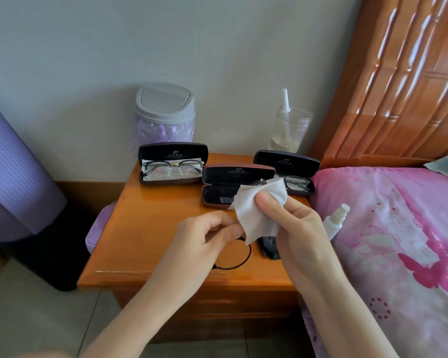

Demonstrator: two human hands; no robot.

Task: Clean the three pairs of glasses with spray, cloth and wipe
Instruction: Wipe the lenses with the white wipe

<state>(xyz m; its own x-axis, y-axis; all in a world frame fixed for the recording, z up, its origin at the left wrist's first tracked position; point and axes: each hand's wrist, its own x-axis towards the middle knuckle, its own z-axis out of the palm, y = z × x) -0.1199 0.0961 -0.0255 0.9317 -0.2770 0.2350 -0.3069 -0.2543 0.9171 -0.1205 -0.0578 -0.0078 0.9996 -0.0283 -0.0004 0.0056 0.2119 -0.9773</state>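
A: What can be made out of the glasses [234, 254] being cleaned?

B: Little. Only one round black rim is seen, low at centre of the frame; the rest is covered by the white wipe [256, 205] and both hands. The left hand [204, 236] is closed on the frame by pinched fingertips. The right hand [292, 223] is closed on the wipe, thumb pressed on top. A dark cloth [268, 248] is partly hidden under that hand.

A: How many pairs are counted?

B: Three. One is laid in the open case at left [172, 164], fully seen. One in the open case at right [295, 171] is half covered by the wipe. The middle case [233, 184] is open; its inside is partly covered by the wipe.

A: And further out?

B: One spray bottle [335, 220] is laid on the pink bed [398, 241], its lower part hidden behind the right hand. On the bench [153, 228], at the wall, one grey bin [165, 112] and one clear jar [290, 130] are stood. A purple object is cut off at the left edge.
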